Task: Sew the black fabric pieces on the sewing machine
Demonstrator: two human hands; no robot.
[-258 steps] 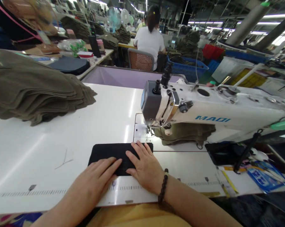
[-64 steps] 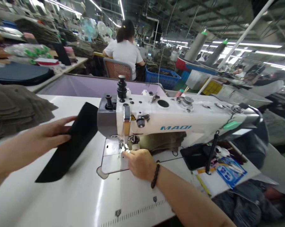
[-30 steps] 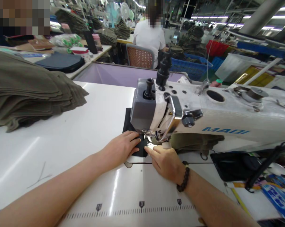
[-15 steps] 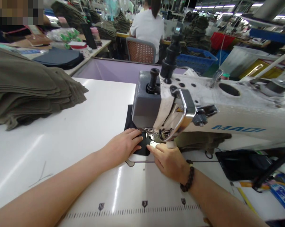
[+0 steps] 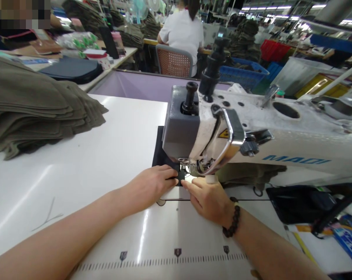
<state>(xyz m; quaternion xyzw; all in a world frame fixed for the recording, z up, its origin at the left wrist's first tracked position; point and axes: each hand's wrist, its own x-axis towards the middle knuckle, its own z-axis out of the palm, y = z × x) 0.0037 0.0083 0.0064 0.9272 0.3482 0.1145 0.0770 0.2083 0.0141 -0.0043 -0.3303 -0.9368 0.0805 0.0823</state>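
A piece of black fabric (image 5: 161,152) lies flat beneath the head of a white and grey sewing machine (image 5: 182,124), its near end under the presser foot (image 5: 183,166). My left hand (image 5: 152,184) rests on the fabric just left of the foot, fingers stretched and pressing it down. On the right side, my right hand (image 5: 209,198) touches the fabric's near right edge with an extended index finger. Its other fingers are partly bent, and a pale band wraps one finger. The needle point is too small to make out.
Olive fabric pieces (image 5: 41,112) are stacked at the left of the white table (image 5: 120,132). More olive cloth (image 5: 249,175) lies under the machine arm. A black tray (image 5: 295,204) sits at the right. Ahead, a person in a white shirt (image 5: 183,33) sits on a chair (image 5: 174,62).
The black fabric has slid away from me under the presser foot, so less shows on the near side. My left hand has shifted slightly; my right hand is almost unmoved.
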